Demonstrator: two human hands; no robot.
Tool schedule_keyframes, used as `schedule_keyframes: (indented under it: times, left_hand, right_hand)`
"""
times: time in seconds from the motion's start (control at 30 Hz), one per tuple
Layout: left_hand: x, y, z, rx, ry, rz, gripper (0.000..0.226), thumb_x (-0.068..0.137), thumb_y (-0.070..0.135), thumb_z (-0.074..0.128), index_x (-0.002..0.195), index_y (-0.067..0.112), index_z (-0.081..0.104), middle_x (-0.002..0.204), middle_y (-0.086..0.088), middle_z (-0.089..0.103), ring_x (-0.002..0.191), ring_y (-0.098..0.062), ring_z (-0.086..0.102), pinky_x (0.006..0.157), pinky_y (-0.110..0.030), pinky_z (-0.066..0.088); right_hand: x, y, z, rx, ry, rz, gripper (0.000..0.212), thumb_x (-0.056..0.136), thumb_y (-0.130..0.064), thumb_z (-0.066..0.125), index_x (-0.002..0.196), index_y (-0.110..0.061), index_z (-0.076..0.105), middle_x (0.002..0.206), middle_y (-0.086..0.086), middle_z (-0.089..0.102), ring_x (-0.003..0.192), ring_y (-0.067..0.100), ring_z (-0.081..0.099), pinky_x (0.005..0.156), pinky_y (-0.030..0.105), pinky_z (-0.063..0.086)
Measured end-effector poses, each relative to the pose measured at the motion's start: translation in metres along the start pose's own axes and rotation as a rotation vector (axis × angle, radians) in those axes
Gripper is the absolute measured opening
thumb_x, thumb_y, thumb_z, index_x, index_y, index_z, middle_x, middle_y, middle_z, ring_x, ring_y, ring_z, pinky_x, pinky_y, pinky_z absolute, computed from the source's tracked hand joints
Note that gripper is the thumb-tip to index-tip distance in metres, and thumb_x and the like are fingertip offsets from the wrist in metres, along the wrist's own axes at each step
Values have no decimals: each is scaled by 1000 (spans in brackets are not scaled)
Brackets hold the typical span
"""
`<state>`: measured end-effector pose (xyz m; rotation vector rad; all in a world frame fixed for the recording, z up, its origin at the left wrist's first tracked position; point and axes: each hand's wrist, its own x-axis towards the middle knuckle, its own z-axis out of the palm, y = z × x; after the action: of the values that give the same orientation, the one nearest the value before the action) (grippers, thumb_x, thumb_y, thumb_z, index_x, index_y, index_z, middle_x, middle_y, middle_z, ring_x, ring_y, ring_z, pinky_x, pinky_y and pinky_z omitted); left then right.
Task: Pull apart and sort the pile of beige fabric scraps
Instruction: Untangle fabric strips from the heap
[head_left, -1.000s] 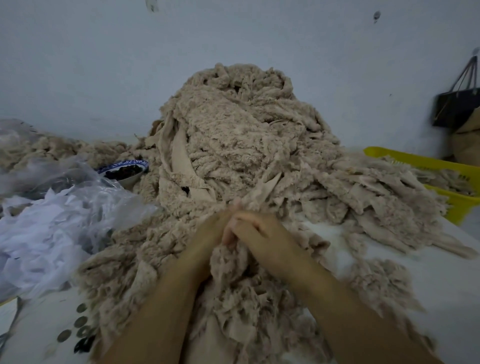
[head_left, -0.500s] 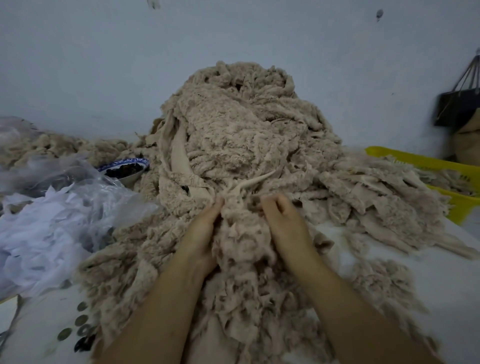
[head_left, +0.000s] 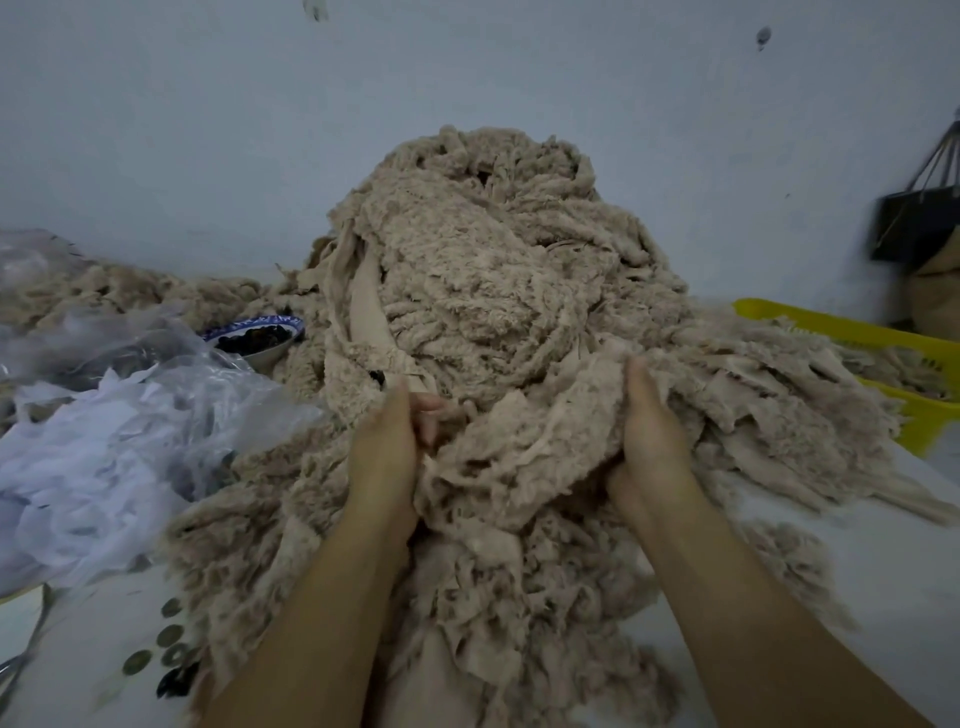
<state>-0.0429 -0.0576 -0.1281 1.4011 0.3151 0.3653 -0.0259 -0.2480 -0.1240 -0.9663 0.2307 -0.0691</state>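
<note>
While I tug a clump (head_left: 519, 467) loose at the pile's (head_left: 493, 260) near foot, sorting has barely begun.
My left hand (head_left: 387, 457) and right hand (head_left: 652, 441) each clutch a fistful; next, I judge, a wider pull, then the yellow basket (head_left: 841, 332) right of the pile.

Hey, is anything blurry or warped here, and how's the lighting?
Head view: dim, flat light, no glare or hard shadows; left hand, right hand and the beige scrap pile they grip read fairly sharp; the black bag at the right edge looks smeared and slanted.
</note>
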Motion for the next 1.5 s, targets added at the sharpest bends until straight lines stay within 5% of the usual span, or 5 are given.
schedule_keyframes:
  times: [0.13, 0.4, 0.6, 0.93, 1.5]
  left_hand:
    - [7, 1, -10, -41, 235, -6, 25, 103, 30, 49, 95, 11, 63, 72, 1, 60, 64, -13, 62, 58, -23, 49]
    - [-42, 1, 29, 730, -208, 1255, 37, 90, 39, 60, 105, 7, 70, 106, -7, 64, 99, -19, 56, 86, -30, 44]
    - [-37, -12, 31, 897, -212, 1031, 40, 88, 7, 65, 128, 3, 61, 121, -13, 60, 110, -30, 58, 92, -36, 48]
    - [-32, 2, 18, -521, -518, -110, 31, 96, 14, 49, 125, 6, 58, 107, -8, 76, 100, -20, 73, 77, -31, 60]
    - [-21, -1, 14, -215, -356, -200, 51, 95, 53, 57, 131, 17, 63, 120, -7, 72, 109, -28, 70, 97, -49, 54]
  right_hand:
    - [0, -1, 1, 42, -62, 32, 36, 92, -50, 63, 114, -22, 69, 107, 3, 76, 96, 20, 74, 84, 45, 60]
    - [-9, 3, 10, -61, -68, 51, 42, 95, -31, 65, 124, -3, 54, 104, 18, 73, 82, 26, 76, 63, 38, 62]
    - [-14, 3, 12, 26, -277, 6, 35, 100, -26, 56, 118, 2, 63, 109, 20, 71, 97, 26, 70, 84, 36, 58]
    - [-11, 12, 12, 89, -300, 28, 47, 97, -56, 48, 124, -19, 62, 92, 1, 76, 84, 13, 72, 73, 27, 58]
    - [-4, 9, 6, 273, -239, 30, 20, 101, -33, 55, 118, -28, 62, 84, 0, 73, 50, 5, 54, 47, 20, 48]
